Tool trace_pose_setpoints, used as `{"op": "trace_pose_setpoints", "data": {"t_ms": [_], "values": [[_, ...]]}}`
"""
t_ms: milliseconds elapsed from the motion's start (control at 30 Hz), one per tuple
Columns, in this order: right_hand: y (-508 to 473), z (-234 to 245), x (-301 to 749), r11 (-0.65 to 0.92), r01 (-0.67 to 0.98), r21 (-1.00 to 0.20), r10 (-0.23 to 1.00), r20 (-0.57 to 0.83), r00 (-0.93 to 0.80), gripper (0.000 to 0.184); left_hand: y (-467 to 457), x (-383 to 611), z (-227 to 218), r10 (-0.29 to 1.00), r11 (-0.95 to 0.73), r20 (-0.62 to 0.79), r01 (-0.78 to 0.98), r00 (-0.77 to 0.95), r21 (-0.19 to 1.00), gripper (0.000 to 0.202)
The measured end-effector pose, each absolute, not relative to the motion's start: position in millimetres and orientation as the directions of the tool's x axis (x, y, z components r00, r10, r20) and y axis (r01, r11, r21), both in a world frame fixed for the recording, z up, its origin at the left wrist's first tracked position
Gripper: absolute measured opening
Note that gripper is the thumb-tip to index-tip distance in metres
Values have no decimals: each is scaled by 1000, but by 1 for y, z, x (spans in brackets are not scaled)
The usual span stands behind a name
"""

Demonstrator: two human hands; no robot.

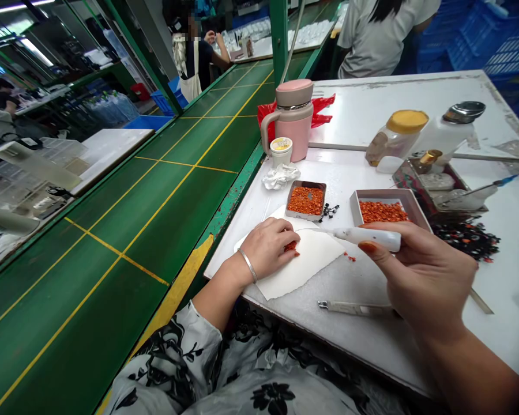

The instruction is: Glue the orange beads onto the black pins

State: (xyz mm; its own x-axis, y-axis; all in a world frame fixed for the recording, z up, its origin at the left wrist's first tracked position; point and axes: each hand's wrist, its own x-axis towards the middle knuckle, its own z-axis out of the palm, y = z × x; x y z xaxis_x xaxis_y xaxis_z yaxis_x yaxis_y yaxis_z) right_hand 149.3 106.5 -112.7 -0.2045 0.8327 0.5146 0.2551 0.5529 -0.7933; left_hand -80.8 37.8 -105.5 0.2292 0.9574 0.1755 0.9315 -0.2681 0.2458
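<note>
Left hand (266, 248) — grip curled shut on orange fragments (291, 246), resting on a white paper sheet (305, 271); right hand (419, 271) — grip closed around a white pen-shaped tool (367, 238), above the white counter (358, 285), near a tray of orange granules (383, 212).

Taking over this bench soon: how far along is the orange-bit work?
Done: small black pieces sit apart beside the metal tray. In hand: the left hand works a few orange bits on a white paper sheet, the right hand holding a white pen-like tool. Remaining: the tray and a cardboard box hold many orange bits.
</note>
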Motion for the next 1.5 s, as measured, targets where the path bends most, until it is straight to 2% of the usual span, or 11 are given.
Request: {"op": "trace_pose_setpoints", "data": {"t_ms": [100,267,367,433,533,600,767,933,1200,1333,1500], "values": [[108,-115,149,569,250,-784,822,535,-193,15,40,-82,-109,962,-252,169,934,214,254,18],[108,-114,149,579,240,-779,815,541,-208,15,32,-97,-101,971,-203,201,902,133,382,23],[106,-113,148,574,230,-786,816,527,-236,14,23,-107,-92,974,-185,198,883,107,431,15],[105,-113,147,570,229,-789,817,516,-258,14,17,-113,-88,981,-148,178,891,77,430,15],[104,-113,146,579,236,-781,809,514,-284,13,14,-115,-88,994,-72,100,919,35,389,34],[104,-113,146,578,245,-778,810,510,-290,13,17,-111,-92,998,-50,62,932,29,360,32],[106,-114,147,555,241,-796,827,499,-259,15,32,-96,-100,992,-124,74,926,104,357,19],[108,-114,149,563,242,-790,824,513,-242,16,35,-94,-96,980,-184,154,857,124,481,19],[106,-112,150,592,246,-767,804,544,-238,16,37,-85,-102,949,-311,136,912,284,266,16],[107,-112,151,576,250,-778,816,531,-228,16,38,-88,-106,951,-304,129,919,280,250,21],[107,-111,151,569,242,-786,820,521,-236,15,31,-104,-94,961,-267,149,921,233,282,14]]}}
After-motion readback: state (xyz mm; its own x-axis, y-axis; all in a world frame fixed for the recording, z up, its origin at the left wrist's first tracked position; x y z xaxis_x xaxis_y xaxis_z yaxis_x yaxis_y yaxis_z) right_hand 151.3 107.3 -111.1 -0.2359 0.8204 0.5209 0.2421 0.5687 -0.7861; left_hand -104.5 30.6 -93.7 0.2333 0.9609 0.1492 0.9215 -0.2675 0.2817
